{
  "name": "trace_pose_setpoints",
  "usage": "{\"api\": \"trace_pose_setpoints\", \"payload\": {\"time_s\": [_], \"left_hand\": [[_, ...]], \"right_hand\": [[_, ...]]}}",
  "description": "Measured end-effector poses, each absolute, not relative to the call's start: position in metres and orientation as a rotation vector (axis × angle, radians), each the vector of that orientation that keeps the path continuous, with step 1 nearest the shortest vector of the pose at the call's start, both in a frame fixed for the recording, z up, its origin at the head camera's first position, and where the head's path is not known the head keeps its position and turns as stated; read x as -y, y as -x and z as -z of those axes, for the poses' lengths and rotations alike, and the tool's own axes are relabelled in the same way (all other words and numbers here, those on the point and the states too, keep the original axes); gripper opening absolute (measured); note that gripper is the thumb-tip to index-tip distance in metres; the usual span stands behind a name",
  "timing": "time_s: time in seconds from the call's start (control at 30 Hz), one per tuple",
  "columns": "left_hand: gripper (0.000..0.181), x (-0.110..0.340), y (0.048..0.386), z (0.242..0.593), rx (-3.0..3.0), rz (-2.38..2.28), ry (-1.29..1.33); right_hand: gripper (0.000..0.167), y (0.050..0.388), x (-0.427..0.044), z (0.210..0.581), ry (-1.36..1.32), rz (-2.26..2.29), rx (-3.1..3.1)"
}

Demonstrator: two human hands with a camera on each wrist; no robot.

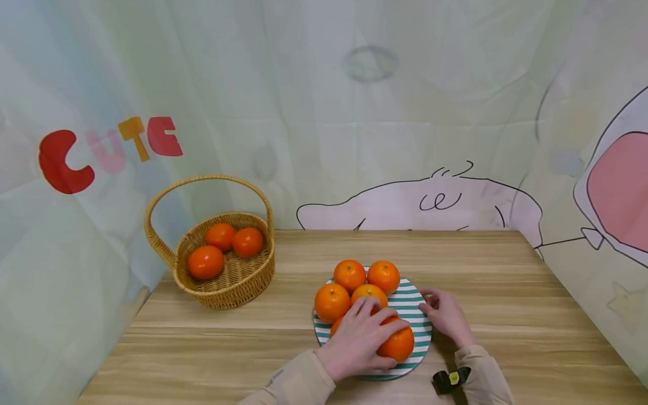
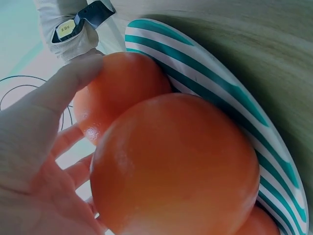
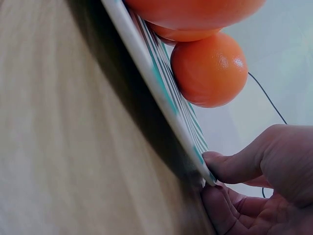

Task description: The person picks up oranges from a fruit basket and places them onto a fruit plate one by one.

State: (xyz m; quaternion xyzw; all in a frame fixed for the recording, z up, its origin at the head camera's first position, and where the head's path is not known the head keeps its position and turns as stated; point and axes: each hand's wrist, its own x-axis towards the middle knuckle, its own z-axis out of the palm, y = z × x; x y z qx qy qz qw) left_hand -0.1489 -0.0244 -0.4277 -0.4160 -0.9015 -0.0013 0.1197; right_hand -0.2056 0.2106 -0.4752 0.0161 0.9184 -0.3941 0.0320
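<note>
Grasps one orange fruit (image 1: 399,343) in left hand (image 1: 358,340), pinches striped plate (image 1: 412,304) by rim in right hand (image 1: 448,316) (three redder fruits (image 1: 206,262) inside wicker basket (image 1: 228,295), off left).

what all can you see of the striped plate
The striped plate is round, white with green stripes and smooth-looking; its material is unclear. It lies face up on the table, right of the basket in the head view. At least six orange fruits are gathered on it, hiding much of it. The right hand pinches its rim, with shadow beneath; I cannot tell if that edge is lifted. The left hand covers part of it.
</note>
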Motion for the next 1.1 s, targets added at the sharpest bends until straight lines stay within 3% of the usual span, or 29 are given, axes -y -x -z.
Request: {"api": "trace_pose_setpoints", "payload": {"time_s": [0.77, 0.93, 1.1], "left_hand": [[0.062, 0.029, 0.148, 0.426, 2.665, 0.060, 1.201], [0.063, 0.039, 0.155, 0.417, 2.808, 0.435, 1.131], [0.054, 0.076, 0.182, 0.406, 2.687, 1.069, 0.771]], "right_hand": [[0.029, 0.205, -0.213, 0.475, 0.001, 1.207, -2.862], [0.028, 0.205, -0.212, 0.475, -0.002, 1.205, -2.861], [0.029, 0.205, -0.211, 0.475, -0.020, 1.211, -2.847]]}}
